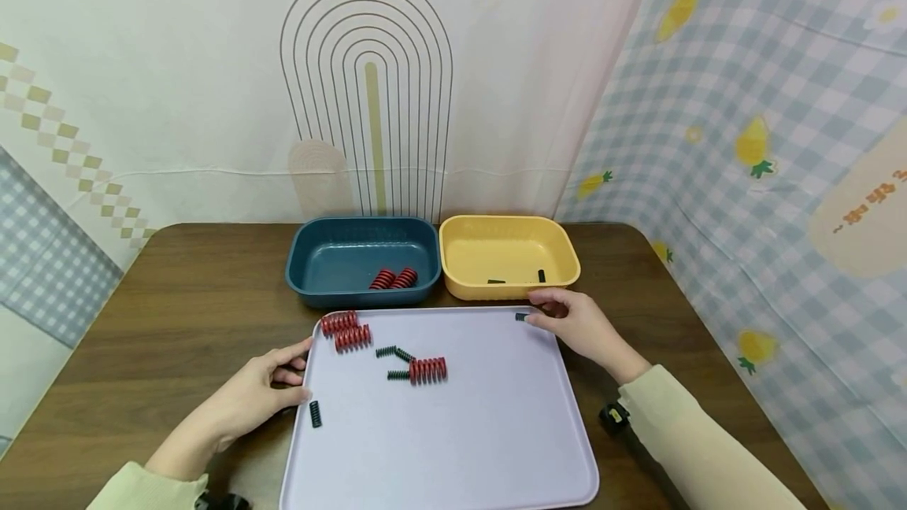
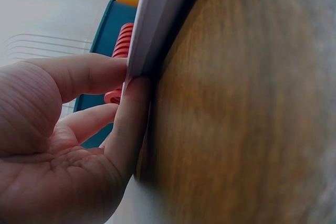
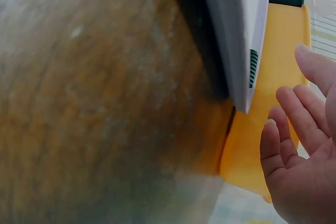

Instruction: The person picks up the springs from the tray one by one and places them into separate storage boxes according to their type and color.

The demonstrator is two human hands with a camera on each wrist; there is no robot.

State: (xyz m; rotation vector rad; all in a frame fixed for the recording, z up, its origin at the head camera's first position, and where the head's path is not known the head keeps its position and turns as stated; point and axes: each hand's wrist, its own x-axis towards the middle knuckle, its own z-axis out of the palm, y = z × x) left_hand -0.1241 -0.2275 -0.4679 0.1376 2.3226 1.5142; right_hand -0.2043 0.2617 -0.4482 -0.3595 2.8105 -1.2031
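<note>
My left hand [image 1: 248, 392] holds the left rim of the pale lilac tray [image 1: 453, 463], thumb and a finger at its edge in the left wrist view. A dark coil spring [image 1: 315, 414] lies just inside that rim. At the far right corner, my right hand [image 1: 577, 325] hovers with fingers spread loosely. Beside its thumb, a small dark green spring [image 3: 253, 68] lies on the tray, apart from the fingers in the right wrist view. Two red springs [image 1: 353, 338] lie at the far left corner. Nearer the middle, a red spring [image 1: 428, 370] adjoins several small green springs [image 1: 398, 375].
Behind the tray stand a dark teal bin [image 1: 340, 290] with two red springs [image 1: 404, 279] and a yellow bin [image 1: 460, 290] with small dark springs [image 1: 542, 275]. They sit side by side on the brown wooden table [image 1: 184, 297]. Patterned cloth [image 1: 510, 101] hangs behind.
</note>
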